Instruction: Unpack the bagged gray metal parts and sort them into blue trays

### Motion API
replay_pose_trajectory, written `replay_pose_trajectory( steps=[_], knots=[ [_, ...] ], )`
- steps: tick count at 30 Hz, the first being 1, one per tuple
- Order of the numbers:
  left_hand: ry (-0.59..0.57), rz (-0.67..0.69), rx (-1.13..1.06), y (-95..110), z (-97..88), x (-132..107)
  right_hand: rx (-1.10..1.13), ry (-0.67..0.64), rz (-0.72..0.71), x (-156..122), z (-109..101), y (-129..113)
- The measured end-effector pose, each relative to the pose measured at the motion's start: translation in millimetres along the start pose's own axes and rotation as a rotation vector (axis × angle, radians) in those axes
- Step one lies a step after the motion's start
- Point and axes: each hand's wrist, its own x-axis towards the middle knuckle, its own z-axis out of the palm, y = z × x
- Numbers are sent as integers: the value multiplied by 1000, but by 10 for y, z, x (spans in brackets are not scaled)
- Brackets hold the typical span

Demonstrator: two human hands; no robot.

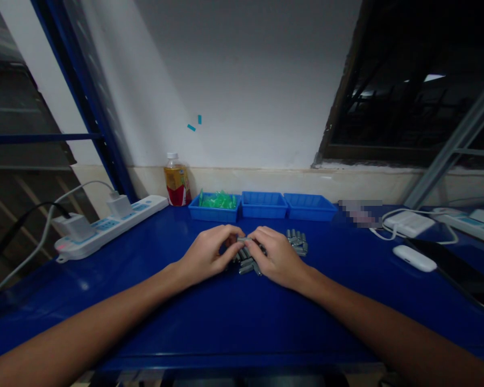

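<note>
Several small grey metal cylinders [247, 265] lie in a loose pile on the blue table, under and between my hands. Above this pile, my left hand [212, 250] is closed in a pinch, thumb and fingertips meeting those of the other hand. My right hand [277, 257] pinches from the other side. Between the fingertips a small grey metal cylinder [243, 239] partly shows; the fingers hide most of it. Beyond my right hand, a second group of metal cylinders [298, 243] lies in part in rows.
Three blue trays stand along the wall: the left tray [213, 215] holds green plastic pieces [218, 200], beside a middle tray [264, 209] and a right tray [310, 211]. A drink bottle [176, 183] and power strip [111, 223] are leftward; a white case [414, 258] and phone [460, 274] lie right.
</note>
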Motion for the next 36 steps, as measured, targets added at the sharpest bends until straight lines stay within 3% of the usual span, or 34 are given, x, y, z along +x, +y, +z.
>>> replay_pose_trajectory(
  steps=[16, 24, 31, 36],
  knots=[
    [-47, -120, -54, -5, 8, 33, -40, 27, 15, 6, 10, 8],
    [-2, -21, -61, -42, 11, 13, -46, -49, 58, 26, 36, 37],
    [-8, -130, -158, -52, -12, 16, 53, 51, 130, 61, 48, -30],
    [-50, -229, -274, -60, 19, 9, -2, -17, 104, 2, 84, -84]
  ],
)
